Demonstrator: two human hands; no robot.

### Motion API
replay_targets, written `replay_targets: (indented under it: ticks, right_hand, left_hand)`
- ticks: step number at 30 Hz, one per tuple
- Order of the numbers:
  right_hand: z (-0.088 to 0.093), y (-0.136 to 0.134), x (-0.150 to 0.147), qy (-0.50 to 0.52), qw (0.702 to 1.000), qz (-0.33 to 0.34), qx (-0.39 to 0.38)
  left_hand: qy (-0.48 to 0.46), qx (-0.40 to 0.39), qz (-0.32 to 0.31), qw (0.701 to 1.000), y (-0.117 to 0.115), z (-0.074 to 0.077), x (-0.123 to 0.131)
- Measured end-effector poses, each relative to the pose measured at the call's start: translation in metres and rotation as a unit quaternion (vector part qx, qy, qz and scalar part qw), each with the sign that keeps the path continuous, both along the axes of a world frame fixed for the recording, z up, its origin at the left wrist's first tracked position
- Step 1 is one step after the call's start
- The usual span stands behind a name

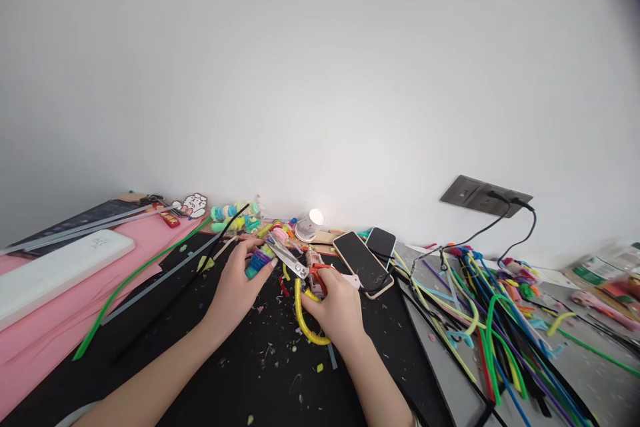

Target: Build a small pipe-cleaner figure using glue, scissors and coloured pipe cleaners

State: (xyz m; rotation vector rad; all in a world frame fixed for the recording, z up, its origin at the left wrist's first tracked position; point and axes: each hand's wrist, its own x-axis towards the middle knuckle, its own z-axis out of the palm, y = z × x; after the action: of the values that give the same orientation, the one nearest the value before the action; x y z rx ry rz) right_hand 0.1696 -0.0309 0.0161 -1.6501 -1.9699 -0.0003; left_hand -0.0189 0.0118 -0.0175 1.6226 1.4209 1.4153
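Note:
My left hand [239,281] is closed around a small fuzzy piece wound in blue, purple, green and yellow pipe cleaner [259,261]. In my right hand [338,310] is a pair of scissors [294,264] with orange handles. Its blades point left and reach the top of the wound piece; whether they touch it I cannot tell. A yellow pipe cleaner [301,313] curves beneath my right hand on the black mat [240,373]. A glue gun [316,265] seems to lie just behind that hand, partly covered.
Two phones [364,263] lie right of my hands, and a paper cup [310,225] tilts near the wall. Pipe cleaners [500,333] pile up at the right, below a wall socket [481,195] with cables. Pink sheets [145,247] and a white box [65,273] occupy the left.

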Motion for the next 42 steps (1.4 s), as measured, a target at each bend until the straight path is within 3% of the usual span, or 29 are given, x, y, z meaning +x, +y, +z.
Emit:
replay_targets:
  ticks: [29,42]
  right_hand:
    - [-0.0016,0.0004,0.0029,0.007,0.999,-0.029,-0.013]
    - [-0.0015,-0.0008,-0.0002,-0.004,1.000,-0.007,-0.005]
  left_hand:
    - [0.006,-0.010,0.006,1.000,-0.0021,0.0037,0.0010]
    - [0.005,0.011,0.018,1.000,-0.0032,0.0074,0.0012]
